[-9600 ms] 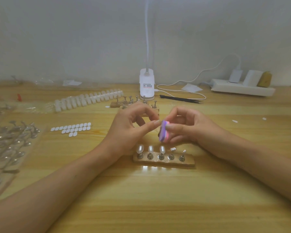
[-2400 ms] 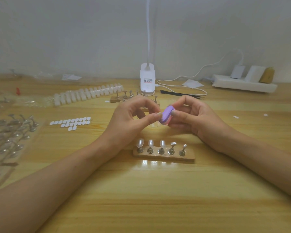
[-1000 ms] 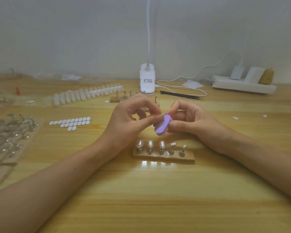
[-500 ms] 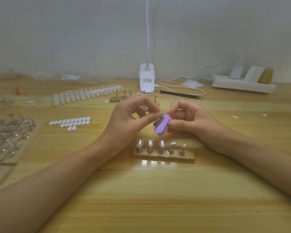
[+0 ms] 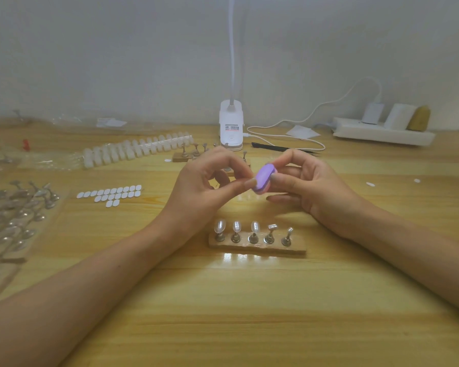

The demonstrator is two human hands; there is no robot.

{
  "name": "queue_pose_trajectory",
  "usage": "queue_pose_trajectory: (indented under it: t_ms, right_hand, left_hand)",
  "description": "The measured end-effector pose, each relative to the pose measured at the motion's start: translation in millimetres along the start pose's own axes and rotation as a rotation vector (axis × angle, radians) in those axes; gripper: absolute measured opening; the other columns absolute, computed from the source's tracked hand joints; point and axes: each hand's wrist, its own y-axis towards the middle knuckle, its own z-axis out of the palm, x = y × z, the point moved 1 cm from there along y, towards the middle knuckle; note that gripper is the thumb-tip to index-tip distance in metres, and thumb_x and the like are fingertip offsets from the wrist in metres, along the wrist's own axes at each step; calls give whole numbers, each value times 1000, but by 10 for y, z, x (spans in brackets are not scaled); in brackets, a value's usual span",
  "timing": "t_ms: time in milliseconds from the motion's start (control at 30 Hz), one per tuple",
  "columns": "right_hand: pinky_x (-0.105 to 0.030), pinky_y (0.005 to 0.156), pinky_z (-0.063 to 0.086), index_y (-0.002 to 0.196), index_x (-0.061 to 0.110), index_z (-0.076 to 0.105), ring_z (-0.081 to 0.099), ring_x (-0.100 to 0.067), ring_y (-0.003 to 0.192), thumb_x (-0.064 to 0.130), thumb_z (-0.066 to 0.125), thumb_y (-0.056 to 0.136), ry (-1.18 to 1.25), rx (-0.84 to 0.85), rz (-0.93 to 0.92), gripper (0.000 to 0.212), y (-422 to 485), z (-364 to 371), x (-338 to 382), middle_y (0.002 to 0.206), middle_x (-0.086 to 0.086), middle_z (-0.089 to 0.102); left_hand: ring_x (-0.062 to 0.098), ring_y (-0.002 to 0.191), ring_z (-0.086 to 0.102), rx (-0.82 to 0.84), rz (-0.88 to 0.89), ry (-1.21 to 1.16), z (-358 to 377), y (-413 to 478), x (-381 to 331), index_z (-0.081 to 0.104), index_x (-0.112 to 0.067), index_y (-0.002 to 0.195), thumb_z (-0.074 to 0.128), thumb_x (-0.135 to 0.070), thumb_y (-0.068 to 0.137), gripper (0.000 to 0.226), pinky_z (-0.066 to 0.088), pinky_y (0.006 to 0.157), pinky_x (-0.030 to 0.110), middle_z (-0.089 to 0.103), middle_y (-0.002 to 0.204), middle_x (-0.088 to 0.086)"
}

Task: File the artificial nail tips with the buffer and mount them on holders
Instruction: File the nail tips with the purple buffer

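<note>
Right hand (image 5: 310,186) pinching purple buffer (image 5: 264,178), left hand (image 5: 210,189) fingertips touching it

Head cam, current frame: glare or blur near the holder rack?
Head view: glare streaks on the table just in front of the holder rack; mounted tips carry highlights; loose holders at far left are soft and smeared; buffer reads clearly.

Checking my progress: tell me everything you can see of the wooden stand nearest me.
The wooden stand is a flat, pale brown strip lying on the table, nothing else touching it. Five small metal holders stand on it in a row; the left three carry clear nail tips, the right two seem bare.
</note>
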Motion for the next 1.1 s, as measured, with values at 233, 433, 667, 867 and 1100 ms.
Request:
queue_pose_trajectory:
  t_ms: [233, 433, 667, 867, 1100]
  right_hand:
    - [-25, 70, 58, 92, 18, 61, 75, -21, 89, 20, 76, 79, 9, 5, -3, 20, 4, -4, -5, 96, -8, 76]
    - [-26, 71, 58, 88, 22, 64, 75, -21, 88, 22, 78, 78, 17, 16, -3, 17, 13, -12, -4, 96, -8, 76]
    - [-27, 73, 59, 90, 18, 61, 75, -22, 89, 20, 74, 80, 34, -38, -12, 16, 11, -24, -8, 98, -11, 76]
    - [-39, 80, 61, 90, 17, 60, 74, -31, 92, 19, 78, 80, -110, 99, 15, 20, -6, 28, -18, 101, -17, 75]
    - [-38, 80, 61, 89, 18, 60, 74, -29, 89, 18, 76, 80, -75, 69, 2, 18, -5, 6, -18, 101, -17, 75]
  left_hand:
    - [5, 78, 58, -4, 16, 15, -3, 4, 6, 68, -10, 79, 74, -6, 84, 9, 45, 68, 18, 61, 82, -9]
    - [4, 77, 58, 4, 22, 24, -1, -1, 14, 69, -12, 79, 75, -7, 84, 10, 44, 67, 16, 60, 81, -14]
    - [4, 77, 58, 2, 22, 33, 2, 1, 6, 68, -14, 78, 75, -6, 84, 12, 44, 67, 16, 60, 82, -11]
    - [3, 77, 57, -7, 18, 41, -5, 1, -3, 68, -12, 79, 74, -6, 84, 10, 44, 67, 16, 60, 83, -6]
    - [2, 75, 57, -21, 1, 48, -9, 0, -1, 67, -17, 78, 74, -6, 84, 14, 43, 67, 13, 60, 83, -11]
